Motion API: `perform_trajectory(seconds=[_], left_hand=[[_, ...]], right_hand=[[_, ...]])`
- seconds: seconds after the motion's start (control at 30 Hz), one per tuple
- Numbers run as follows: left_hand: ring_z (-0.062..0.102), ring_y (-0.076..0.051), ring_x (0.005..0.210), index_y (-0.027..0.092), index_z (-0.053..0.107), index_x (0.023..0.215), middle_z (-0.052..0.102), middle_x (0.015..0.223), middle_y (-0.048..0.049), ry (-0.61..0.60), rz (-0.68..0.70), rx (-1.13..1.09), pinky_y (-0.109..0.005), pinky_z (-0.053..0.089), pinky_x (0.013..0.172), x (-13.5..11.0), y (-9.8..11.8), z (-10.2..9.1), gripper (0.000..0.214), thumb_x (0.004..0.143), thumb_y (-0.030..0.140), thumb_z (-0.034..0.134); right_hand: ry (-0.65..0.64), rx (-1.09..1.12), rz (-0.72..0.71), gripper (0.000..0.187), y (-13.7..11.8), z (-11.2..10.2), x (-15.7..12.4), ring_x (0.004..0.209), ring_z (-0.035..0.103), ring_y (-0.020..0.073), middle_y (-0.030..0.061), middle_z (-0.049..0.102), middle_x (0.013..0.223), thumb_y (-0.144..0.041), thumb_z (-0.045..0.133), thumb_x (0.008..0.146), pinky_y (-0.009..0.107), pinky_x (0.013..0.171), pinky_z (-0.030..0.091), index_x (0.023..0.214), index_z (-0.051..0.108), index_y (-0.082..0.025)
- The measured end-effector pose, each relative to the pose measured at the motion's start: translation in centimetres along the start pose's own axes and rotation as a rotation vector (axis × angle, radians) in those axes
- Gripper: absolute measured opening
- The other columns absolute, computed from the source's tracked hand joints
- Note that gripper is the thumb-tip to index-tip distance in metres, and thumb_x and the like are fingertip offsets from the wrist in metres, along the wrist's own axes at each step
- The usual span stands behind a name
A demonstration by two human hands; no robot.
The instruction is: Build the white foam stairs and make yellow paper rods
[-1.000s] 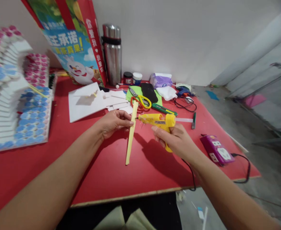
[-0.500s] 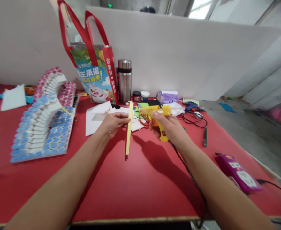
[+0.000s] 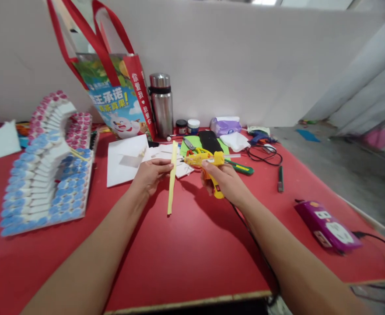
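Between the thumb and fingers of my left hand [image 3: 151,176] is a narrow yellow strip [image 3: 171,188], held nearly upright above the red table. My right hand [image 3: 223,180] is wrapped round the handle of a yellow glue gun [image 3: 217,158]. The gun's nozzle points left, close to the strip's right side; whether it touches, I cannot tell. A clear glue stick [image 3: 234,156] sticks out of the gun's back end. Behind my hands lie white paper pieces [image 3: 127,159], a green-handled cutter [image 3: 240,167] and scissors, partly hidden by the gun.
On the left stands a blue and pink model [image 3: 44,175]. A shopping bag [image 3: 113,100], a steel flask [image 3: 162,105], small jars [image 3: 193,127] and a purple tissue pack [image 3: 225,126] line the back. A purple power strip [image 3: 327,225] sits at the right, near the table edge.
The glue gun has come lower and a little left, with its nozzle nearer the yellow strip. The view has shifted, so the table items appear moved. Both hands keep their holds.
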State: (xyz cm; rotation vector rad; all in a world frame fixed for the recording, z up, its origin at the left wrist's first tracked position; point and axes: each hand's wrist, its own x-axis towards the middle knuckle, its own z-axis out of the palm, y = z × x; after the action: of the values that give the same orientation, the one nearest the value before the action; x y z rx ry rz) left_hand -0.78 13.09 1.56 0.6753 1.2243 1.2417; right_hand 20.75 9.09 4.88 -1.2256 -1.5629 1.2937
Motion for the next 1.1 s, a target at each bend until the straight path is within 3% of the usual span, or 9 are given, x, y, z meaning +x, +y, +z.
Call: perform_trajectory(seconds=[0.37,0.83,1.1], left_hand=[[0.065,-0.014,0.061,0.009,0.074,0.070,0.072,0.067,-0.0070,-0.030,0.043,0.041,-0.025,0.051,0.059,-0.40,-0.39,0.32,0.026,0.047,0.004,0.086],[0.066,-0.013,0.059,0.008,0.074,0.071,0.072,0.065,-0.0068,-0.031,0.049,0.033,-0.024,0.052,0.059,-0.14,-0.22,0.13,0.022,0.052,0.004,0.084],[0.067,-0.013,0.059,0.009,0.073,0.070,0.072,0.066,-0.0065,-0.020,0.051,0.024,-0.023,0.052,0.058,-0.10,-0.16,0.06,0.019,0.055,0.003,0.083]], right_hand=[[0.000,-0.025,0.039,0.049,-0.12,0.46,-0.07,0.040,0.050,0.0084,-0.0011,0.057,0.052,-0.056,0.053,0.094,0.022,0.042,0.036,0.066,0.059,-0.017],[-0.026,-0.032,0.051,0.045,-0.06,0.66,-0.16,0.042,0.051,0.0094,0.0004,0.058,0.058,-0.052,0.056,0.092,0.022,0.041,0.039,0.065,0.059,-0.016],[-0.060,-0.088,0.033,0.047,-0.37,0.54,-0.50,0.041,0.051,0.0093,-0.0005,0.056,0.051,-0.051,0.054,0.094,0.022,0.043,0.039,0.063,0.059,-0.016]])
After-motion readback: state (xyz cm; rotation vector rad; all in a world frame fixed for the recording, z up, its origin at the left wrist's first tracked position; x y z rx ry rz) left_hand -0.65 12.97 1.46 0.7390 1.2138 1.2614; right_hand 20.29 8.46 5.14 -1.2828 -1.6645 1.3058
